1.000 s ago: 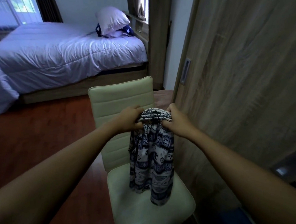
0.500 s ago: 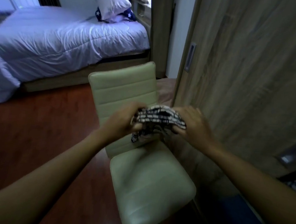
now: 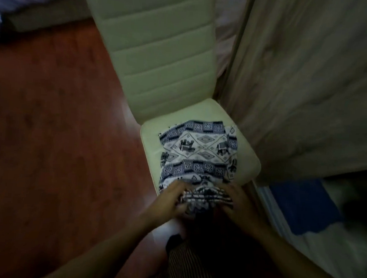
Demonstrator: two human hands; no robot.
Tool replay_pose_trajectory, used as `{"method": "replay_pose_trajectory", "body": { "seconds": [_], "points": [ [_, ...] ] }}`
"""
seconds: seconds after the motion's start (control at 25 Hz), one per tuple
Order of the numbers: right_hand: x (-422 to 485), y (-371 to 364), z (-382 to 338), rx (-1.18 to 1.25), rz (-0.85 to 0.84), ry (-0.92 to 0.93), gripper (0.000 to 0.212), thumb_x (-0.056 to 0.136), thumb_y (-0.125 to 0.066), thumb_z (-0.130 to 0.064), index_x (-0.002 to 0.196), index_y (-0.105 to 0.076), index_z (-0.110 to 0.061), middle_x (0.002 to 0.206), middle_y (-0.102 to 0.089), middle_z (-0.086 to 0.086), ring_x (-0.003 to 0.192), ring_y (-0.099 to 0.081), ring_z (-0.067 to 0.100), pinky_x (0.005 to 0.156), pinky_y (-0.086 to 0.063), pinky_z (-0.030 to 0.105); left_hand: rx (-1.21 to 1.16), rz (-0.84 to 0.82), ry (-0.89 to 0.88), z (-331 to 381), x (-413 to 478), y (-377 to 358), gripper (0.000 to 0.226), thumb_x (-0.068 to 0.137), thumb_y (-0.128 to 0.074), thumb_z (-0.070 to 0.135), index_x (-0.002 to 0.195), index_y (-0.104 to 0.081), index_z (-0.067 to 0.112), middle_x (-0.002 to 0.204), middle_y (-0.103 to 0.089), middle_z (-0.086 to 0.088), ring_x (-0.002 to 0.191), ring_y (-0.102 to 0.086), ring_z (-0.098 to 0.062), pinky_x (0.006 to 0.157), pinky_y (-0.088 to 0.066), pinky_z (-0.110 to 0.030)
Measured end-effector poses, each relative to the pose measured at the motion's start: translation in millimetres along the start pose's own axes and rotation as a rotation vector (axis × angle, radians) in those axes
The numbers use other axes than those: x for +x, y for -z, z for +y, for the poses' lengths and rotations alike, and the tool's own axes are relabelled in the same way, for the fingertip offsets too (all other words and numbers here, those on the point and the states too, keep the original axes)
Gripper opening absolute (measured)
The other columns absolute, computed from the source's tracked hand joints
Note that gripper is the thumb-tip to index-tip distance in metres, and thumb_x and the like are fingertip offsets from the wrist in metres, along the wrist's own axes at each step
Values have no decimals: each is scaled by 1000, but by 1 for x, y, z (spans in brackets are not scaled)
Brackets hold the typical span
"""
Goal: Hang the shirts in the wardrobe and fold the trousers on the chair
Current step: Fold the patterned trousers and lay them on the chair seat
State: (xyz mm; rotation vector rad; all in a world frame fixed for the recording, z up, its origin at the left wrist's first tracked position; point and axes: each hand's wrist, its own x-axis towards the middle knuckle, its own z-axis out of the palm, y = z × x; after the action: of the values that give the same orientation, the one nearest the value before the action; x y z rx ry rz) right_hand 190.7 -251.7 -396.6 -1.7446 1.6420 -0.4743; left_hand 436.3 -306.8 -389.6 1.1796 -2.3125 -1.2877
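Observation:
The patterned blue-and-white trousers point(image 3: 199, 152) lie spread flat on the seat of the cream chair point(image 3: 159, 58). Their gathered waistband sits at the seat's near edge. My left hand point(image 3: 172, 197) grips the waistband's left end and my right hand point(image 3: 236, 201) grips its right end. Both hands rest low at the front of the seat. The far hem of the trousers reaches toward the chair's backrest.
The wooden wardrobe door point(image 3: 310, 82) stands close along the chair's right side. Below it, blue and white cloth point(image 3: 302, 210) lies inside the wardrobe. Red-brown floor point(image 3: 49, 141) stretches to the left, with the bed base point(image 3: 46, 18) at the far left top.
The trousers hung from both hands above the chair, were bunched up near the backrest, and now lie laid out on the seat. My head has tipped down and closer.

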Motion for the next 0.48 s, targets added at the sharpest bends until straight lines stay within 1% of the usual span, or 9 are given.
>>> {"method": "replay_pose_trajectory", "body": {
  "seconds": [0.04, 0.12, 0.16, 0.2, 0.24, 0.28, 0.36, 0.4, 0.48],
  "points": [
    [8, -2, 2, 87, 34, -69, 46, 75, -74, -2, 118, -59, -5, 111, -59, 12, 105, -58, 29, 83, -37, 9, -27, 45, 48, -4, 7, -1, 41, 87, -63, 20, 126, -51, 21, 111, -48, 7, 93, -45, -1, 81, -39, -11],
    [28, 0, 3, 266, 87, -202, 41, 79, -74, -6, 117, -56, -4, 102, -59, 3, 93, -60, 17, 72, -40, 3, -100, 113, 175, -9, 22, -2, 42, 89, -62, 23, 129, -48, 25, 104, -54, 7, 80, -54, -11, 74, -47, -26],
    [38, 2, 0, 352, 95, -259, 45, 80, -74, -9, 119, -53, -7, 101, -58, -1, 90, -59, 11, 72, -43, 6, -144, 133, 243, -13, 29, -2, 43, 90, -62, 24, 130, -45, 27, 92, -56, 4, 68, -53, -16, 64, -48, -32],
    [46, 2, 0, 427, 96, -318, 49, 80, -74, -13, 124, -49, -11, 103, -57, -4, 91, -58, 9, 74, -48, 12, -186, 146, 303, -17, 37, -1, 44, 90, -62, 26, 130, -42, 28, 81, -55, -2, 59, -49, -17, 56, -45, -35],
    [52, 2, 0, 483, 101, -369, 53, 82, -73, -16, 127, -46, -15, 106, -56, -4, 94, -57, 10, 77, -50, 21, -228, 155, 355, -20, 43, 0, 46, 91, -61, 27, 131, -39, 27, 77, -51, -8, 57, -47, -18, 52, -43, -38],
    [57, 1, 4, 513, 107, -418, 55, 83, -71, -18, 130, -43, -17, 107, -55, -4, 97, -56, 12, 79, -50, 27, -272, 155, 406, -25, 49, -1, 49, 91, -60, 27, 133, -35, 25, 82, -50, -10, 61, -50, -19, 52, -45, -42],
    [63, -4, 11, 495, 135, -494, 56, 86, -68, -23, 134, -39, -17, 110, -53, 0, 102, -53, 17, 82, -46, 31, -323, 158, 502, -34, 61, -2, 57, 91, -60, 24, 138, -28, 20, 103, -53, -10, 76, -59, -26, 58, -51, -45],
    [65, -7, 13, 479, 175, -511, 58, 87, -66, -25, 136, -36, -17, 113, -54, 4, 105, -53, 20, 84, -46, 32, -336, 173, 535, -37, 64, -4, 61, 90, -62, 22, 139, -26, 18, 113, -51, -10, 83, -61, -26, 60, -51, -43],
    [68, -10, 15, 488, 276, -521, 60, 89, -64, -24, 140, -33, -14, 122, -53, 10, 108, -54, 22, 82, -45, 31, -301, 251, 541, -39, 65, -9, 68, 86, -66, 18, 140, -25, 17, 126, -44, -6, 96, -59, -22, 69, -52, -29]
  ]
}}
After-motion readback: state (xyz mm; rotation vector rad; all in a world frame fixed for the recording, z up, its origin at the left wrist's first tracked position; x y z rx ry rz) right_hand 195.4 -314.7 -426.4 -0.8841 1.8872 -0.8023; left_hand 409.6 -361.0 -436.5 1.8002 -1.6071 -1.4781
